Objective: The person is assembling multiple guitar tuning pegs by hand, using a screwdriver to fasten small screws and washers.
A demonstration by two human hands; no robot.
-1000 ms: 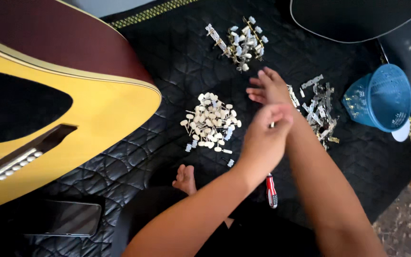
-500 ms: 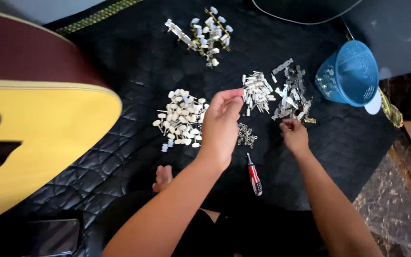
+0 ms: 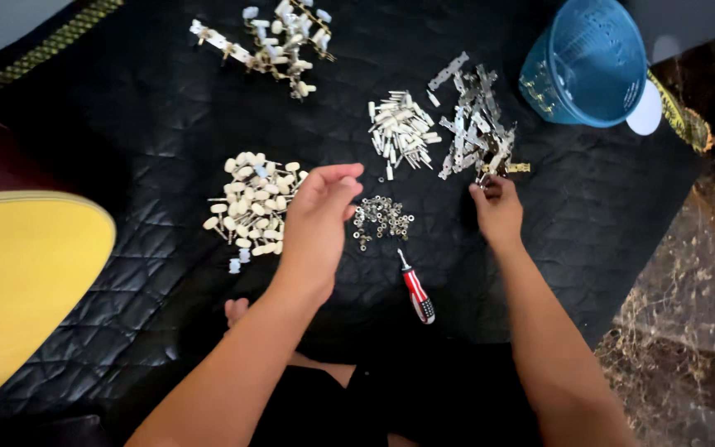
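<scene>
**Right hand drops to the metal plates; left hand now hangs over the washers**

Nearest the wearer: a bare foot [image 3: 236,310] on the black quilted mat [image 3: 126,108], and a small red-handled screwdriver [image 3: 416,291] lying untouched between the forearms.

Left hand [image 3: 318,217]: half a second ago it sat higher, over the white pegs. It has since come back and down. It hovers with fingers loosely curled, grip apart, nothing held that I can see. The pile of cream round-headed buttons [image 3: 251,207] lies just to its left; the little scatter of metal washers [image 3: 381,218] lies just beside its fingertips.

Right hand [image 3: 496,209]: moved up slightly to the near edge of the heap of metal plates [image 3: 477,128]. Fingertips pinched together on something small at that edge; what it is, too small to tell. Judgement: the picking is now from the plate heap.

Further out: a bundle of white pegs [image 3: 401,130], untouched. Beyond, a tangle of assembled tuner strips [image 3: 279,37]. Far right, a blue plastic basket [image 3: 589,66] on its side.

Left edge: yellow guitar body [image 3: 18,290], showing less than before as the view has swung right.
</scene>
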